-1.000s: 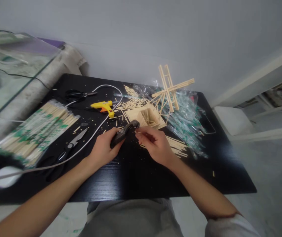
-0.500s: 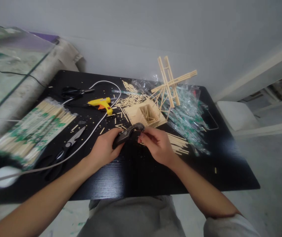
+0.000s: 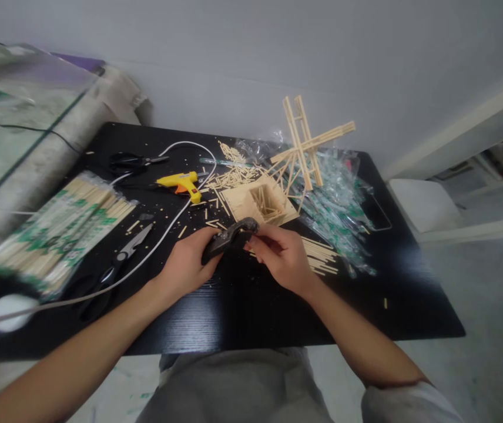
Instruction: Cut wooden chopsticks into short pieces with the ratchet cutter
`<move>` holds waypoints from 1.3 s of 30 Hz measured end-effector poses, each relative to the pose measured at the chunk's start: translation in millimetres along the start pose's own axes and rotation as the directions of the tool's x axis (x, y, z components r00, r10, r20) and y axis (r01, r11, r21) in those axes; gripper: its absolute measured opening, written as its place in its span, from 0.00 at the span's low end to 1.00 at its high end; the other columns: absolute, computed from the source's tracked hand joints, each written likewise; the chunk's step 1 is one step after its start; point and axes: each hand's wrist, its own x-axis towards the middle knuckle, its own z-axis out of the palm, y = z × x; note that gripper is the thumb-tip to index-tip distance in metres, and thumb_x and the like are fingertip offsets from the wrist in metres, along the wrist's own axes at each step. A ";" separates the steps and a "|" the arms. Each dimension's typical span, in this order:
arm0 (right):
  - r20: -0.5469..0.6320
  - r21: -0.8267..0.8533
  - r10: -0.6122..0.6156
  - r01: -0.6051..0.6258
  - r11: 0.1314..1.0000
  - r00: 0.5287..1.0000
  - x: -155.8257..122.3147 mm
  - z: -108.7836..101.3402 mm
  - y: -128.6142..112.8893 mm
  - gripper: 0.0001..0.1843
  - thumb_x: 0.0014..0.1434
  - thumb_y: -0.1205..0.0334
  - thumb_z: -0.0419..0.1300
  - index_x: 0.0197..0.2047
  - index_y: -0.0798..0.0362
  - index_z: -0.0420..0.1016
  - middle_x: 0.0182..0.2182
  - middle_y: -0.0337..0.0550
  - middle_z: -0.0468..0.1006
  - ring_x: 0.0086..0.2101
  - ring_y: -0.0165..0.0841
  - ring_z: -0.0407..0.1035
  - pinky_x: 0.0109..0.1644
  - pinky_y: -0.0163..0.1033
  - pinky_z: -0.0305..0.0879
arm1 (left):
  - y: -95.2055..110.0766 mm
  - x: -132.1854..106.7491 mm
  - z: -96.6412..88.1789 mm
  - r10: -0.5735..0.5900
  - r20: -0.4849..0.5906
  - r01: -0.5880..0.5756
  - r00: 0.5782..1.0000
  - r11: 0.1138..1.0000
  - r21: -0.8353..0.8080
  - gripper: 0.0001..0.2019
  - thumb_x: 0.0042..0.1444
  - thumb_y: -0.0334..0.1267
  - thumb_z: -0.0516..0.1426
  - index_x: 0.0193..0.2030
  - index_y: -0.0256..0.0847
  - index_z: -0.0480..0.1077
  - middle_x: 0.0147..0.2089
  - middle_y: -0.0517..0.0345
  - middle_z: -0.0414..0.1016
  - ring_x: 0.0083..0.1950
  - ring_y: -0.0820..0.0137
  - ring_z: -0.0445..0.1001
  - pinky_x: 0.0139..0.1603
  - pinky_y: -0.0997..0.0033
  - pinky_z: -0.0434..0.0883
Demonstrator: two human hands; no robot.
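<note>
My left hand (image 3: 192, 255) is wrapped around a dark hand tool with a curved, worn metal head (image 3: 234, 233); its exact kind I cannot make out. At that head, the fingers of my right hand (image 3: 282, 258) are pinched together, and what they hold is too small to name. Just behind the hands sits a square wooden base (image 3: 240, 202) with an open box on it, holding short sticks. From it rises a leaning windmill-like stick frame (image 3: 307, 144) with crossed blades. Loose thin sticks (image 3: 321, 255) lie beside my right hand.
A yellow glue gun (image 3: 180, 182) with a white cord lies left of the base. Two pairs of scissors (image 3: 130, 247) and packs of wrapped chopsticks (image 3: 64, 229) are further left. Crumpled plastic wrappers (image 3: 337, 200) cover the back right. Cut stick pieces (image 3: 238, 174) are scattered behind the base.
</note>
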 end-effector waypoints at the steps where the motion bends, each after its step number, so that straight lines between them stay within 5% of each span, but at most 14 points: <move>1: -0.002 0.005 0.003 -0.003 1.000 1.000 0.0 0.1 0.2 0.14 0.66 0.51 0.65 0.39 0.54 0.81 0.29 0.42 0.82 0.22 0.28 0.69 0.26 0.33 0.66 | -0.3 0.0 0.2 0.005 -0.001 -0.005 1.000 1.000 0.004 0.13 0.62 0.34 0.57 0.53 0.40 0.72 0.48 0.50 0.82 0.46 0.61 0.81 0.48 0.64 0.74; 27: -0.001 -0.015 0.025 -0.025 1.000 1.000 -0.7 0.0 -2.0 0.17 0.66 0.49 0.64 0.31 0.52 0.79 0.26 0.40 0.79 0.27 0.31 0.71 0.31 0.35 0.67 | 8.7 0.1 -5.2 -0.054 0.062 0.051 0.997 0.998 0.043 0.05 0.58 0.31 0.55 0.41 0.43 0.66 0.30 0.61 0.73 0.27 0.68 0.71 0.31 0.72 0.65; 39: 0.025 0.047 0.057 -0.058 0.997 0.998 -0.5 0.3 0.4 0.22 0.65 0.44 0.64 0.29 0.52 0.77 0.24 0.39 0.75 0.24 0.29 0.66 0.28 0.34 0.61 | 3.7 -1.4 -2.9 -0.056 0.059 0.051 0.997 0.995 0.082 0.04 0.58 0.31 0.55 0.39 0.44 0.66 0.30 0.61 0.73 0.27 0.67 0.72 0.31 0.71 0.65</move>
